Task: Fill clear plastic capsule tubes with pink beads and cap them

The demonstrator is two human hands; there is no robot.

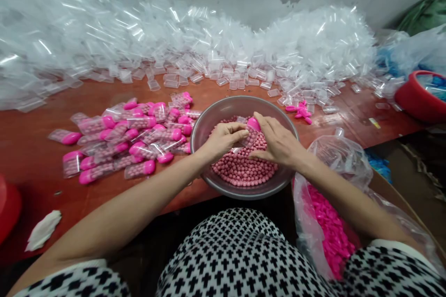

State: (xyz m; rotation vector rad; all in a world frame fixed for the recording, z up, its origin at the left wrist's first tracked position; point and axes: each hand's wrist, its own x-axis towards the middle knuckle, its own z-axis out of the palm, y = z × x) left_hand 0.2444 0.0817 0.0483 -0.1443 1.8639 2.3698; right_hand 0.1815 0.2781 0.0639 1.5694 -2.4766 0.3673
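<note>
Pinching a clear plastic tube [245, 140] in our left hand [223, 141], we keep the grip narrow, fingers curled round its body, while our right hand [277, 141] closes in beside its pink cap [253, 124]; whether those fingers actually grip, we cannot tell. The tube sits right over a metal bowl [240, 100] heaped with pink beads [244, 171], likely so strays fall back in. Filled capped tubes [128, 134] lie massed on the reddish wooden table [35, 158], a glossy drift of empty tubes [209, 41] rises behind, and a plastic bag [334, 162] of pink caps [331, 227] sits at our right.
</note>
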